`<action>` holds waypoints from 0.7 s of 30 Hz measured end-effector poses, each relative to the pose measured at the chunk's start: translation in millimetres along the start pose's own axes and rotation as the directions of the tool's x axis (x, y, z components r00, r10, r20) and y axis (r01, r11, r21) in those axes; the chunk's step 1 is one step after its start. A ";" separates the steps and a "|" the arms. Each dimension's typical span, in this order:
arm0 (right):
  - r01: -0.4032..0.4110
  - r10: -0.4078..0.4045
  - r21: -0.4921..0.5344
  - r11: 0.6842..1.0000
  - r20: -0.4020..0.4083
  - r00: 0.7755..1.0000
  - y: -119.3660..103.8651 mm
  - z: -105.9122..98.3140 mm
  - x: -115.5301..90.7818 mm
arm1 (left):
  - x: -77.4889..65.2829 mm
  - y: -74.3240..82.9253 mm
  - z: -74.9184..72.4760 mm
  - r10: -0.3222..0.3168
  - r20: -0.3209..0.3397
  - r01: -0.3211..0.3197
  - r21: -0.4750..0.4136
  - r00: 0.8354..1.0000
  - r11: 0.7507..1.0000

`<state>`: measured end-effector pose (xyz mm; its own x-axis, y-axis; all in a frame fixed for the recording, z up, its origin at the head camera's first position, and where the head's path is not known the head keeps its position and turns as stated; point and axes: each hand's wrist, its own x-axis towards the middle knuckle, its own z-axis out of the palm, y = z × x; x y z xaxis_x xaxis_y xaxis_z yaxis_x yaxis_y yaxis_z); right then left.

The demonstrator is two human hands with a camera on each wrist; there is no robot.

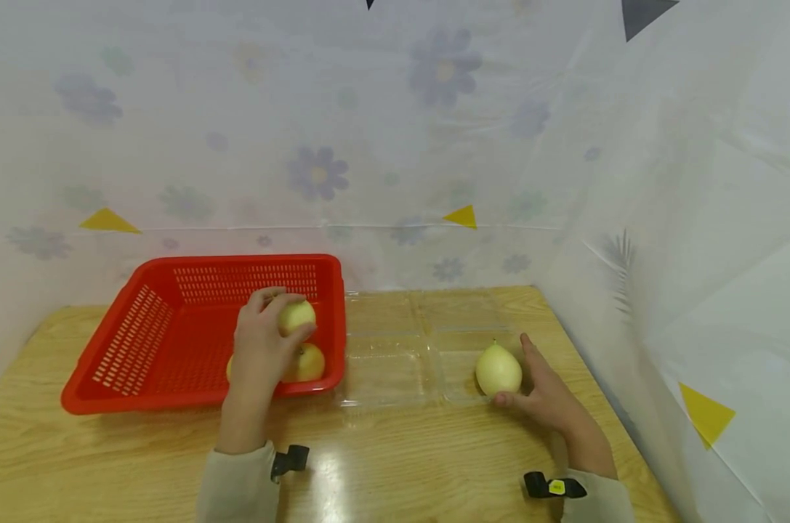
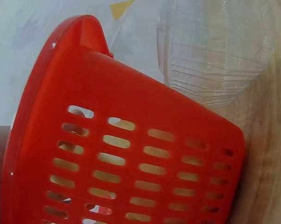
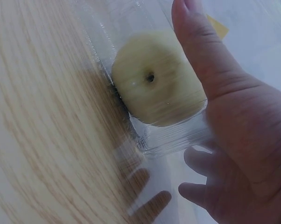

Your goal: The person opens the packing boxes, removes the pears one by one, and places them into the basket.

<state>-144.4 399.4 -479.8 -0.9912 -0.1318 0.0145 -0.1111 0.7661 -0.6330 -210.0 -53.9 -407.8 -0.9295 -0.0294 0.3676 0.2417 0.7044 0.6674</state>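
My left hand (image 1: pixel 262 338) reaches into the red plastic basket (image 1: pixel 201 399) and grips a pale yellow-green pear (image 1: pixel 297 318) between thumb and fingers. Below that pear lies a yellower round fruit (image 1: pixel 308 363), and another is mostly hidden behind the hand. A second pear (image 1: pixel 497 370), stem up, sits in the right part of a clear plastic container (image 1: pixel 388 370). Around the container's right end my right hand (image 1: pixel 548 392) is spread, thumb near the pear's base. In the right wrist view, the thumb is straight beside the pear (image 3: pixel 154 79) and the fingers are outside the clear wall.
The clear container, with its divided sections, stands directly right of the basket (image 2: pixel 131 88) on a wooden table (image 1: pixel 381 465). A pale flowered sheet (image 1: pixel 395 145) hangs behind the table and along its right side.
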 end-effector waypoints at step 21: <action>0.014 -0.014 0.013 1.000 -0.005 1.000 3.3 0.6 0.4 | 6.9 -8.2 7.5 0.032 0.158 -0.043 0.063 0.987 0.997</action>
<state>-145.1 401.5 -482.3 -0.9899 -0.1389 0.0273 -0.1238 0.7561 -0.6426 -220.6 -54.5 -415.6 -0.9536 0.1061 0.2817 0.2632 0.7480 0.6092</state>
